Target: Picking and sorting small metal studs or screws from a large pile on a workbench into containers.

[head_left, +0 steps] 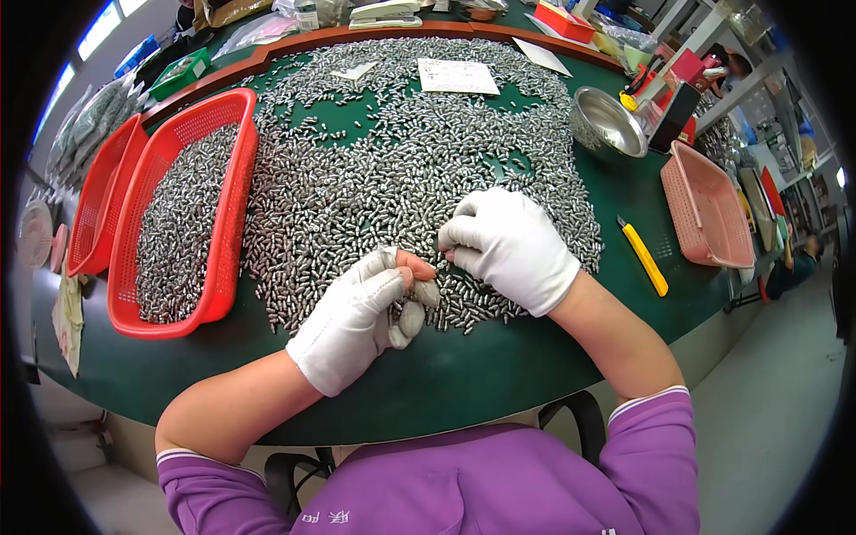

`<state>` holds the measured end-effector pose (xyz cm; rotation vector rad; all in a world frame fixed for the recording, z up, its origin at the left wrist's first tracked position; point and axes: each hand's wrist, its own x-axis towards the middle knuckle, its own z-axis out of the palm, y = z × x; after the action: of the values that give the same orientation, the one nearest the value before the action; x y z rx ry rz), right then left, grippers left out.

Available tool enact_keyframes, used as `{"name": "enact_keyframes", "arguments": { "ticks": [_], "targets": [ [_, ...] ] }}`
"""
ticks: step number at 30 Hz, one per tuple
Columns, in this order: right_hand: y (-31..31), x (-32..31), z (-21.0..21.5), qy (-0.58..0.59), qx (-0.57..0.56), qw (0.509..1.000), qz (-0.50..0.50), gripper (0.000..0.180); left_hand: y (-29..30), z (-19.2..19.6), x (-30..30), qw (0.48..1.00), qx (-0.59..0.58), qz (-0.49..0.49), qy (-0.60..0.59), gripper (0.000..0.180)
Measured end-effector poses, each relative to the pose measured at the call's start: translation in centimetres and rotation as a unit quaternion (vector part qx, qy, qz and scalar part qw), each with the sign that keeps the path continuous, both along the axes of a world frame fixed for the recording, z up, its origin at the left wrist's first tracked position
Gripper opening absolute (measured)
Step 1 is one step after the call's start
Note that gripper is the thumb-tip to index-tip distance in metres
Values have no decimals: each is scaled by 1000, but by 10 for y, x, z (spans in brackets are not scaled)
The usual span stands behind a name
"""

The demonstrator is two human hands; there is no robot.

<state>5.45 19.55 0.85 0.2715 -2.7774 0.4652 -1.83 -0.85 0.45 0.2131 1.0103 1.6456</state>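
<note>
1. Head view, hands: the left hand [357,312], in a white glove with the fingertips cut off, rests on the near edge of the green table [464,374]. Its fingers are curled in, and the bare thumb and forefinger meet at a pinch. Whether a piece sits in that pinch I cannot tell.
2. The right hand [508,245], also in a white glove, lies just right of the left, palm down on the pile. Its fingers bend inward toward the left thumb, and the fingertips of both hands nearly touch. What it grips, if anything, is hidden.
3. The metal pieces [401,169], small, silver and bullet-shaped, cover most of the table's middle in a wide loose heap. The heap runs from under both hands to the far rim.
4. On the left stands a red basket [227,223], part filled with the same pieces. A second red basket [98,201] lies just left of it, touching.
5. On the right, a yellow knife [644,257] lies near the right wrist, apart from the heap. A pink basket [709,209] sits further right at the table's edge.
6. Far right, a steel bowl [611,120] stands beside the heap. A white paper slip [456,77] lies on the pieces at the far side.
7. Purple sleeves [642,446] are pushed up on both forearms at the near edge.
</note>
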Motion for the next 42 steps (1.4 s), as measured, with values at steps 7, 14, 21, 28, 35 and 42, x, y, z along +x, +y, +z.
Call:
{"name": "enact_keyframes", "arguments": {
  "ticks": [7,14,21,28,35,42],
  "targets": [
    [-9,1,6,54,-146,988,10,10,1,2,1,999,-44,-4,29,20],
    [-20,9,11,-87,-340,935,51,11,2,0,1,998,-38,-13,44,20],
    [-19,9,13,-96,-373,921,51,10,1,-2,1,999,-36,-4,39,15],
    [-18,10,16,-95,-352,931,9,10,2,0,0,999,-33,-16,38,15],
    [-3,9,18,-20,-251,967,-48,9,1,-1,2,999,-25,-7,28,17],
    [31,15,20,-61,-3,997,-39,8,-2,1,-1,1000,18,-16,15,20]
  ]
}}
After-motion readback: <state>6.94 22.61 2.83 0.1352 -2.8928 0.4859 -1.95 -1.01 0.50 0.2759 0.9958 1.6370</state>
